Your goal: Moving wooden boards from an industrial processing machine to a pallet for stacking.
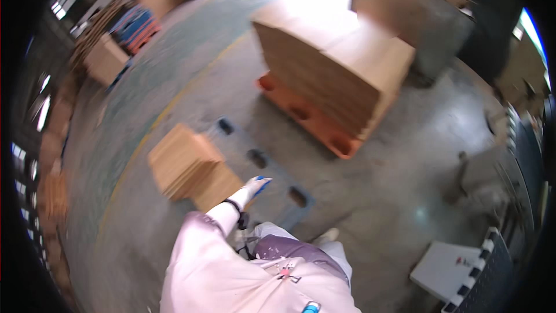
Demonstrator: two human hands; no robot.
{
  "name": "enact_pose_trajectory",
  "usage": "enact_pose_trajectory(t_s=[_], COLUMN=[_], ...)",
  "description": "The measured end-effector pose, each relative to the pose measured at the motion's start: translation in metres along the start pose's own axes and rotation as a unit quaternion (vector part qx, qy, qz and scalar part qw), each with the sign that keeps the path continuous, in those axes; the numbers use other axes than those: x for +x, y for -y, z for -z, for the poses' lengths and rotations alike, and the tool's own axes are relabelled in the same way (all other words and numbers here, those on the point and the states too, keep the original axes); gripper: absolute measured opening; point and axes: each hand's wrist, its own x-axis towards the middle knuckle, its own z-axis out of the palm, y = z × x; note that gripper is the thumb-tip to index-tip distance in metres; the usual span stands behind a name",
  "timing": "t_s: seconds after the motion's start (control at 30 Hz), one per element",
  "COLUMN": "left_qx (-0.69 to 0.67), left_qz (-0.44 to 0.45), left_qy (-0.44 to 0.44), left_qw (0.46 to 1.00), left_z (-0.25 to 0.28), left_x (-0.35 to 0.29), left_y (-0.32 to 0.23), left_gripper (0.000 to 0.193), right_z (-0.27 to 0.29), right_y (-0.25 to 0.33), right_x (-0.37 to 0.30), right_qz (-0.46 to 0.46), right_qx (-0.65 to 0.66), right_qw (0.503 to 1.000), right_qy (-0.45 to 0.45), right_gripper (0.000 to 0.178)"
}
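My left hand (257,185) is stretched out in front of me, above the grey-blue pallet. Blue shows along its fingers, perhaps part of a glove. Blur smears the fingers, so their grip is unclear, and I make out no held object. A dark band (236,207) circles the wrist below a pale pink sleeve (200,237). Just beyond the hand, flat brown cardboard sheets (188,165) lie in uneven stacks at the left side of the grey-blue pallet (275,181). My right hand is out of sight.
A tall stack of brown sheets (324,75) rests on an orange pallet (298,113) ahead. A grey machine panel (434,29) stands behind it. At the lower right is a white board (443,269) beside a black-and-white striped edge (470,275). More loaded pallets (136,26) stand far left.
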Motion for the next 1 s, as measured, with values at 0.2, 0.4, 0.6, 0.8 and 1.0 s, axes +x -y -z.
enact_pose_trajectory(t_s=[0.2,0.4,0.6,0.8,1.0], left_qx=[0.083,0.105,0.131,0.2,0.25], left_qz=[-0.102,-0.157,-0.189,-0.171,-0.115], left_qy=[0.091,0.344,0.492,0.627,0.722], left_qw=[0.987,0.92,0.84,0.733,0.635], left_z=[-0.164,-0.473,-0.754,-1.018,-1.247], left_x=[0.052,0.058,0.087,0.011,-0.081], left_y=[-0.095,-0.275,-0.382,-0.462,-0.475], left_gripper=[0.053,0.054,0.054,0.053,0.052], right_z=[0.042,0.13,0.226,0.296,0.397], right_y=[0.123,0.414,0.472,0.45,0.445], right_x=[-0.006,-0.049,-0.047,-0.06,-0.033], right_qz=[0.108,0.319,0.347,0.315,0.263], right_qx=[-0.031,-0.123,0.038,0.278,0.421], right_qw=[0.99,0.913,0.89,0.813,0.642], right_qy=[-0.087,-0.224,-0.294,-0.403,-0.584], right_gripper=[0.044,0.074,0.071,0.06,0.053])
